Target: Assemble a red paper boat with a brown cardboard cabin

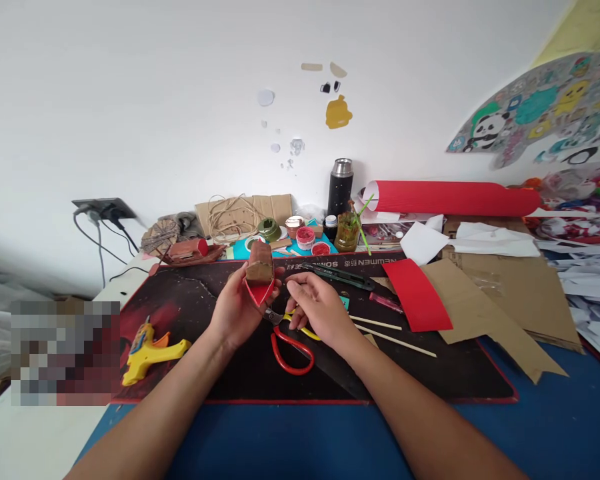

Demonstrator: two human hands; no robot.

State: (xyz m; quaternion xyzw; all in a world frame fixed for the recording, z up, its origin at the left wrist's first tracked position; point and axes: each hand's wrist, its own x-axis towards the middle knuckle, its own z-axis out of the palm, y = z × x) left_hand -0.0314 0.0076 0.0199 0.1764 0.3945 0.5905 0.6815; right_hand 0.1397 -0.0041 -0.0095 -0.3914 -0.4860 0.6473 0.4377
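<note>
**Cardboard boat in hand, its red hull already on**

Cardboard and red paper made up the little model boat (259, 275) that the left hand (240, 308) held up off the desk (555, 427), its fingers (275, 279) clasped round the sides with the red pointed end facing the camera. A brown block sat on top of the red hull, so the piece looked largely put together; what remained to be added could not be told from the view.

The right hand (316, 308) hovered just beside the left fingers, its own fingers loosely curled and pinched together. Whether they held some small scrap could not be made out. Directly under both sets of fingers lay red-handled scissors (290, 343) on the black mat (190, 300), apparently put down, with a yellow-handled tool partly hidden beneath the right hand.

Further out to the right of the fingers lay two thin wooden sticks (400, 341), a cut sheet of red paper (417, 293) and offcuts of brown cardboard (500, 307), which suggested that cutting had been done. Well off to the left of the fingers sat a yellow glue gun (153, 347), untouched. Beyond the fingers, against the wall, stood a black flask (341, 187), a roll of red paper (455, 197) and small pots.
</note>
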